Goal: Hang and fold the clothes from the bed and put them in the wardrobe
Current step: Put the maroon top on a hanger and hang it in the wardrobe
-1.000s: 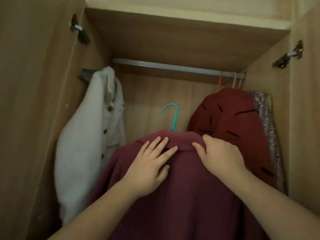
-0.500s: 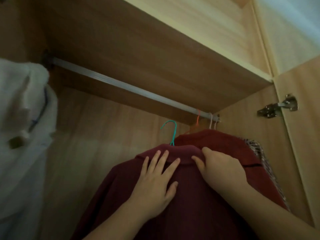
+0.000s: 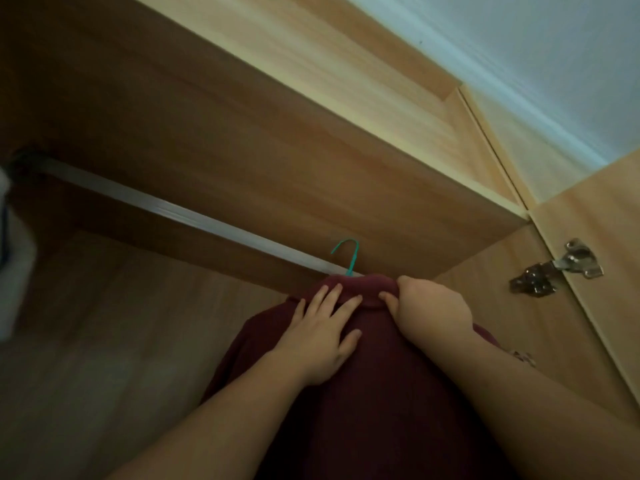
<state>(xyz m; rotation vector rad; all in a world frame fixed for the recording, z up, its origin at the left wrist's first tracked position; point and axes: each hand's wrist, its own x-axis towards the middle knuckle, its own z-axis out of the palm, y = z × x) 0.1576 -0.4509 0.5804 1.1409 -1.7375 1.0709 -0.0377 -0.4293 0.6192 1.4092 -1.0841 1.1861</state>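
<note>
Fingers of my left hand (image 3: 322, 337) lie straight and flat on the maroon shirt (image 3: 381, 410). Just beside it, my right hand (image 3: 429, 306) grips the collar. The shirt sits on a teal hanger (image 3: 353, 258), its hook up at the wardrobe rail (image 3: 194, 216). I cannot tell whether it has caught. I judge this garment nearly hung. Any clothes left on the bed are out of view.

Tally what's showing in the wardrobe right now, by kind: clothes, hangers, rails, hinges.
Clothes: 2, maroon shirt, white garment; a patterned sliver is too small to tell
Hangers: 1, teal hanger
Rails: 1, rail
Hinges: 1, hinge
Total: 5
</note>
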